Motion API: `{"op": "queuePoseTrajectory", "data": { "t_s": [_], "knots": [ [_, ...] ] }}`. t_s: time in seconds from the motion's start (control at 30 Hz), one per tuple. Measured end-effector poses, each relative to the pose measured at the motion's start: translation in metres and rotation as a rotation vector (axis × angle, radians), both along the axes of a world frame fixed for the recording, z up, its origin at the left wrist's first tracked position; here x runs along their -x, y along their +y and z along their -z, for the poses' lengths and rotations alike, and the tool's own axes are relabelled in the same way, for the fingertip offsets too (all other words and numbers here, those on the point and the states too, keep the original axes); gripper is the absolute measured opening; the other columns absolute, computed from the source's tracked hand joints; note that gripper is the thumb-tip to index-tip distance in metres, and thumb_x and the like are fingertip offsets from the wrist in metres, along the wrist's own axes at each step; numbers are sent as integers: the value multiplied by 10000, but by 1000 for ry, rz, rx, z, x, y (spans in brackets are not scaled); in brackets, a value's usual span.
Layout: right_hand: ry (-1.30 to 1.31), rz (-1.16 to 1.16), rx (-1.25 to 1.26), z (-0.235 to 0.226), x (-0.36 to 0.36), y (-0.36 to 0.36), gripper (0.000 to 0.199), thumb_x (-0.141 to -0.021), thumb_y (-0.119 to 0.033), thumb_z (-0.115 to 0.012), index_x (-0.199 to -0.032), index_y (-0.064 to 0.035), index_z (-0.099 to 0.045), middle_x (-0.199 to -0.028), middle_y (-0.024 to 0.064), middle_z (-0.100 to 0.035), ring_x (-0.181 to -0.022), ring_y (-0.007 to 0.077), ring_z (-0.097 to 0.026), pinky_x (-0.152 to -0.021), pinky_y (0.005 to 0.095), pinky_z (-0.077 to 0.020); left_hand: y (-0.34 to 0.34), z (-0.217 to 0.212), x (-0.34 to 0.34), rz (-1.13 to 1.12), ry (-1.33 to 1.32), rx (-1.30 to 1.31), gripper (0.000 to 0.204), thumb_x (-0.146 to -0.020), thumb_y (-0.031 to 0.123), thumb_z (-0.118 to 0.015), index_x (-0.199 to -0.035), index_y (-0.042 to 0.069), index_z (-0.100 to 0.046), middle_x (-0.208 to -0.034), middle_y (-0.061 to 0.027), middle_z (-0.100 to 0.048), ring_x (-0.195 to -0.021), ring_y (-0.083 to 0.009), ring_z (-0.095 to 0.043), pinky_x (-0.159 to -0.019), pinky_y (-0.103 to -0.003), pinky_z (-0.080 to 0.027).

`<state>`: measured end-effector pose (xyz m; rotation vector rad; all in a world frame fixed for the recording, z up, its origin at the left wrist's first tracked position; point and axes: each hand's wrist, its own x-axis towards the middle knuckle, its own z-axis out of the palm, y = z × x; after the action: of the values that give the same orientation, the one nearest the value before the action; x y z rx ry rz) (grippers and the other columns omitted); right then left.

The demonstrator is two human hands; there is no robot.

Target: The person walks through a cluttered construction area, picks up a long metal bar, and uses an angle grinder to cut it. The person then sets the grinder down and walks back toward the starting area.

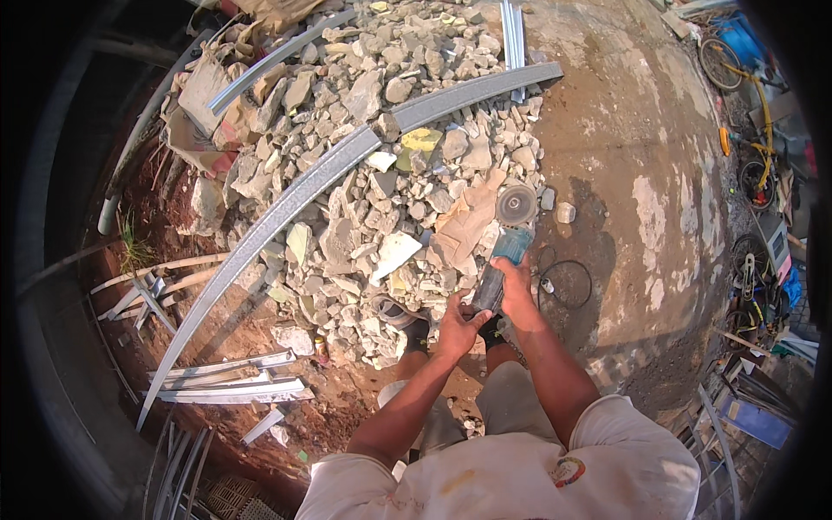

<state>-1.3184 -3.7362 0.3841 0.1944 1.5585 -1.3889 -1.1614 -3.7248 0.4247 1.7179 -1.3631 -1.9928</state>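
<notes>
An angle grinder with a dark body and blue-green head is in my two hands, its round disc pointing away from me. My right hand wraps round the body just behind the head. Lower down, my left hand closes on the rear end of the grinder. A black cord loops on the ground to the right of it. Beyond my left hand, a long grey metal channel lies across the rubble, cut or broken into two pieces near its middle. Whether the disc spins I cannot tell.
Broken concrete rubble spreads in front of me and to the left, with a torn brown paper piece on it. White metal strips lie at lower left. Bicycles and clutter line the right. Shod feet stand at the rubble's edge.
</notes>
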Motion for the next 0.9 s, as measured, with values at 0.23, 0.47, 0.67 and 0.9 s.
{"op": "queuePoseTrajectory", "data": {
  "t_s": [0.23,0.47,0.67,0.9],
  "knots": [
    [54,119,97,-37,28,28,583,-711,-9,-683,-1242,-74,-451,-999,64,-578,-880,200,-579,-788,373,-491,19,-28,30,116,69,-49,579,-893,150,-730,-1348,32,-392,-911,-136,-696,-799,-159,-633,-712,-304,-486],
    [155,198,-2,-35,56,75,607,-680,-71,-733,-1228,-64,-473,-1026,59,-601,-912,197,-583,-842,347,-475,36,-63,71,332,-21,-27,609,-903,133,-700,-1383,62,-332,-877,-128,-660,-802,-162,-610,-716,-290,-479],
    [121,237,-6,-66,86,93,620,-671,-118,-755,-1226,-53,-485,-1026,75,-608,-932,220,-592,-857,358,-471,50,-74,101,369,-2,-60,706,-901,146,-698,-1424,55,-232,-952,-168,-628,-836,-178,-623,-746,-290,-509],
    [-95,443,163,-77,133,143,620,-695,-98,-735,-1241,-55,-445,-961,83,-576,-856,209,-590,-765,384,-504,73,-73,101,809,57,19,971,-761,108,-848,-1483,66,-200,-1017,-117,-605,-857,-191,-588,-787,-321,-506]
  ]
}}
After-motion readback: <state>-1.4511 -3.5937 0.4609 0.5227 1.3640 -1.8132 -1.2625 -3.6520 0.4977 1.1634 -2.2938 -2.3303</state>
